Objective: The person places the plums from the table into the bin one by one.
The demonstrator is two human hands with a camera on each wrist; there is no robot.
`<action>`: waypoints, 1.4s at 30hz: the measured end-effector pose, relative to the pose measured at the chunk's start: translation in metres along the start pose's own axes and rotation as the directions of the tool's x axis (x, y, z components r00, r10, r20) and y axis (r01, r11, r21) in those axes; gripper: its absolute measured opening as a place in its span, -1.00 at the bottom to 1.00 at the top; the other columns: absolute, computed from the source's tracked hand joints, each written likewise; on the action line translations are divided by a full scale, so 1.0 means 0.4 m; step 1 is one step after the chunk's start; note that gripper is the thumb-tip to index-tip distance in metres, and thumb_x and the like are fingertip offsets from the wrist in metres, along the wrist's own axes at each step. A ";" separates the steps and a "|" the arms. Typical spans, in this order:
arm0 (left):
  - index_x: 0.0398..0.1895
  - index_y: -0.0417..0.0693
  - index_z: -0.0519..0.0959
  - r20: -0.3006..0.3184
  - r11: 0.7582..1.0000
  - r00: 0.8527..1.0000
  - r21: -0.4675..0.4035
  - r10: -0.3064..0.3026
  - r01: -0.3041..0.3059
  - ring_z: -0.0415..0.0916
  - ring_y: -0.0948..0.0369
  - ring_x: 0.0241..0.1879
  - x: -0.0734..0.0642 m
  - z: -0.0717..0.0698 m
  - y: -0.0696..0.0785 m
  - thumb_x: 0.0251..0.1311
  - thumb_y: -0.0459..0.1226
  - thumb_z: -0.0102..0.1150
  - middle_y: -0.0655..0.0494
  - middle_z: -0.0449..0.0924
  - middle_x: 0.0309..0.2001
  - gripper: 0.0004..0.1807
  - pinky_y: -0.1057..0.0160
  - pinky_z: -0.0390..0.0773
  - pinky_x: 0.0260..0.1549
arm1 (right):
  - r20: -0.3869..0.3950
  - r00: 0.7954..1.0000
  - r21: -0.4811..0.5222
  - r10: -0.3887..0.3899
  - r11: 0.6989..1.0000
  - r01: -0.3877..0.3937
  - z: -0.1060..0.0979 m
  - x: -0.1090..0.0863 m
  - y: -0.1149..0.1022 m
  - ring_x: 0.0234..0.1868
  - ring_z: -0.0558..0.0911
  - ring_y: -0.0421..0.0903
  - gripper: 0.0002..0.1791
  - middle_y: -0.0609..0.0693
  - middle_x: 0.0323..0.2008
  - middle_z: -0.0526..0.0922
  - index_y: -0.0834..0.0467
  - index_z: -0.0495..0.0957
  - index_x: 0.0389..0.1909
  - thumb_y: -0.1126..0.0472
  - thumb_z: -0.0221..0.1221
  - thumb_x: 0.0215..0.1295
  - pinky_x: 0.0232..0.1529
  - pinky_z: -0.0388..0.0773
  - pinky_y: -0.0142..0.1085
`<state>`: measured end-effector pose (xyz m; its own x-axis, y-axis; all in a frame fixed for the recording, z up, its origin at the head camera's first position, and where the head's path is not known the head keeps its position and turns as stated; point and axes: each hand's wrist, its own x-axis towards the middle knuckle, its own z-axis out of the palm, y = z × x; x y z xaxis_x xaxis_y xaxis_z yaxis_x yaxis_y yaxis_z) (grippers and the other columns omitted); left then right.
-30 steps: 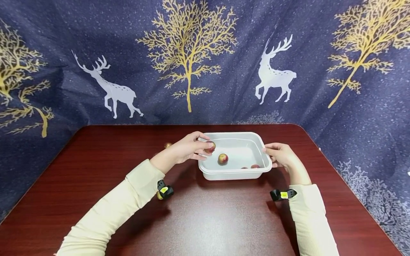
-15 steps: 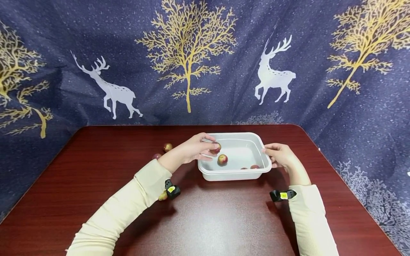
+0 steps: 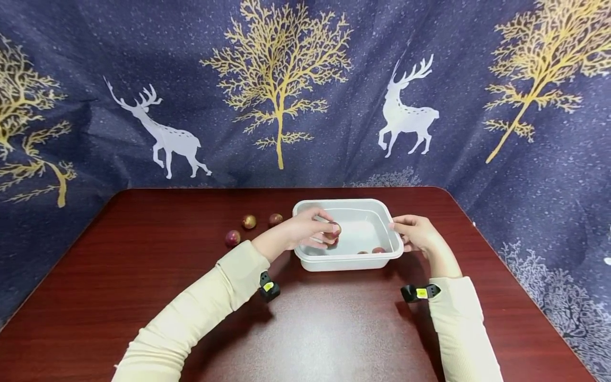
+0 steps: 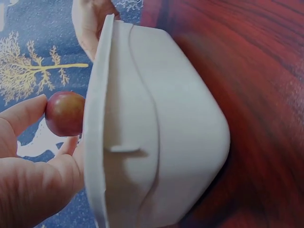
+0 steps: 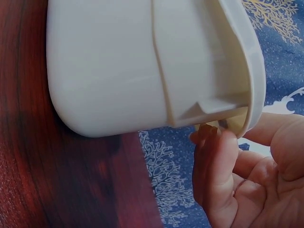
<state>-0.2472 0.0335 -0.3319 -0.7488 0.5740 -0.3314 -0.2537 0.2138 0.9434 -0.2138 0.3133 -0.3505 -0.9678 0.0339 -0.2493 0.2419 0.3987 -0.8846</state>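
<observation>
In the head view a white plastic container [image 3: 350,258] stands on the table, its near wall facing me. My left hand [image 3: 305,229] reaches over its left rim and pinches a reddish plum [image 4: 65,113] between thumb and fingers, above the inside. Another plum [image 3: 332,244] lies beneath that hand, mostly covered. Near the front wall, the tops of two more plums show, one a red plum [image 3: 378,250]. With thumb and fingers, my right hand [image 3: 416,233] grips the container's right rim; the right wrist view shows its fingers [image 5: 213,166] under the lip.
Left of the container, a dark red plum [image 3: 233,238], a yellowish plum [image 3: 249,222] and a third plum [image 3: 275,219] lie on the brown table [image 3: 157,254]. A dark blue cloth [image 3: 324,159] with deer and trees hangs behind the table.
My left hand has moved right with its plum, from the container's left rim to farther inside. Plums on the table behind the left forearm have come into view. My right hand keeps its grip.
</observation>
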 end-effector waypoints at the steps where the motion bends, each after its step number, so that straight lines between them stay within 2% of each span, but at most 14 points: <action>1: 0.10 -0.20 0.24 0.002 1.000 1.000 0.000 -0.003 0.003 0.52 -0.10 0.02 0.002 0.003 -0.003 0.19 -0.31 0.12 -0.20 0.53 0.00 -0.56 0.05 0.57 -0.08 | -0.001 1.000 0.003 0.002 1.000 -0.002 0.000 0.001 0.000 -0.67 0.46 -0.35 -0.47 -0.20 -0.63 0.50 0.42 0.26 0.18 0.19 0.05 0.29 -0.61 0.54 -0.44; 8: 0.09 -0.22 0.26 0.006 1.000 1.000 -0.016 -0.019 0.019 0.51 -0.11 0.01 0.026 0.022 -0.020 0.20 -0.34 0.11 -0.23 0.52 0.00 -0.58 0.04 0.55 -0.03 | -0.001 1.000 0.014 0.002 1.000 -0.002 0.000 -0.002 -0.003 -0.67 0.42 -0.36 -0.49 -0.21 -0.64 0.47 0.42 0.27 0.18 0.21 0.04 0.29 -0.62 0.53 -0.45; 14: 0.09 -0.23 0.26 0.002 0.999 0.999 0.009 -0.034 0.034 0.50 -0.10 0.03 0.045 0.041 -0.024 0.19 -0.30 0.12 -0.21 0.53 -0.01 -0.56 0.10 0.58 -0.09 | 0.003 1.000 0.028 0.003 1.000 -0.003 0.002 -0.001 0.003 -0.68 0.42 -0.36 -0.49 -0.20 -0.63 0.47 0.43 0.27 0.17 0.21 0.05 0.28 -0.62 0.53 -0.45; 20: 0.02 -0.24 0.33 0.016 0.999 0.999 0.021 -0.033 0.033 0.52 -0.09 0.01 0.058 0.052 -0.031 0.19 -0.29 0.13 -0.05 0.58 -0.20 -0.62 0.14 0.61 -0.15 | 0.000 1.000 0.025 -0.002 1.000 0.002 0.002 -0.001 0.006 -0.69 0.41 -0.35 -0.48 -0.19 -0.64 0.46 0.43 0.27 0.17 0.20 0.06 0.28 -0.63 0.53 -0.45; 26: -0.10 -0.24 0.48 0.022 0.998 0.999 0.058 -0.033 0.031 0.57 -0.02 -0.05 0.074 0.056 -0.049 0.19 -0.28 0.13 0.12 0.58 -0.42 -0.74 0.30 0.60 -0.25 | 0.002 1.000 0.014 0.006 1.000 -0.006 0.001 -0.004 -0.001 -0.67 0.42 -0.35 -0.48 -0.19 -0.62 0.47 0.42 0.27 0.17 0.20 0.06 0.29 -0.62 0.53 -0.44; 35: -0.02 -0.19 0.40 -0.041 0.997 0.998 0.060 -0.051 0.054 0.58 0.06 -0.05 0.073 0.058 -0.052 0.15 -0.24 0.17 0.02 0.60 -0.24 -0.64 0.29 0.56 -0.19 | -0.001 1.000 0.010 0.005 1.000 -0.005 -0.004 -0.001 -0.004 -0.67 0.43 -0.34 -0.49 -0.19 -0.64 0.46 0.41 0.27 0.17 0.20 0.05 0.29 -0.63 0.53 -0.44; 42: -0.02 -0.19 0.40 -0.052 0.996 0.997 0.071 -0.059 0.062 0.57 0.05 -0.02 0.074 0.059 -0.051 0.15 -0.24 0.17 0.00 0.62 -0.27 -0.64 0.31 0.57 -0.23 | -0.005 1.000 0.019 0.007 1.000 -0.007 -0.005 0.001 0.001 -0.66 0.43 -0.35 -0.48 -0.19 -0.63 0.47 0.41 0.27 0.17 0.19 0.06 0.28 -0.62 0.54 -0.44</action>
<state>-0.2498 0.0648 -0.3615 -0.7634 0.5187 -0.3851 -0.2556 0.3049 0.9174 -0.2142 0.3153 -0.3502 -0.9664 0.0411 -0.2538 0.2500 0.3807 -0.8903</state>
